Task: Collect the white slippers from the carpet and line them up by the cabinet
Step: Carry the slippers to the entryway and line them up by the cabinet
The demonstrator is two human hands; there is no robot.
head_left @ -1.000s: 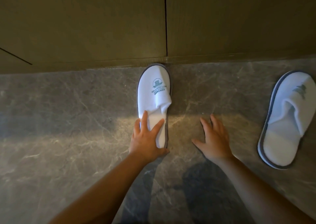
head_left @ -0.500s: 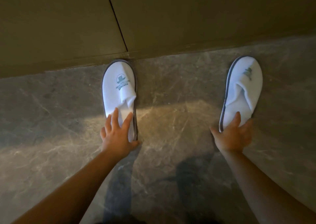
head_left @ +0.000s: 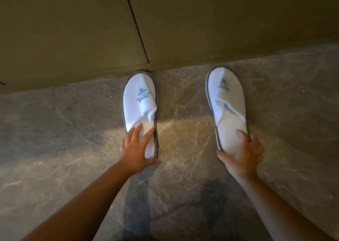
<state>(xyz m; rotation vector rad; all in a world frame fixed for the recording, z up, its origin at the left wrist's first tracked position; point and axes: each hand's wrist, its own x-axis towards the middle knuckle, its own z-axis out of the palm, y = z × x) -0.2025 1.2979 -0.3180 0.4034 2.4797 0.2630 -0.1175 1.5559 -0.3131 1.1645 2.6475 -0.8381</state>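
Two white slippers with grey edging and a green logo lie on the marble floor, toes toward the cabinet [head_left: 201, 24]. The left slipper [head_left: 140, 101] touches the cabinet base with its toe. My left hand [head_left: 136, 149] rests flat on its heel, fingers spread. The right slipper [head_left: 226, 101] lies about a slipper's width to the right, its toe just short of the cabinet base. My right hand [head_left: 242, 156] grips its heel, thumb on the insole and fingers wrapped round the back edge.
The olive-brown cabinet front runs across the top, with a dark door seam [head_left: 136, 24] above the left slipper. Grey veined marble floor [head_left: 64, 149] fills the rest. A band of warm light crosses the floor between the slippers.
My right hand has closed round the right slipper's heel and moved the slipper left and toward the cabinet, turning it straighter. My left hand stays on the left slipper.
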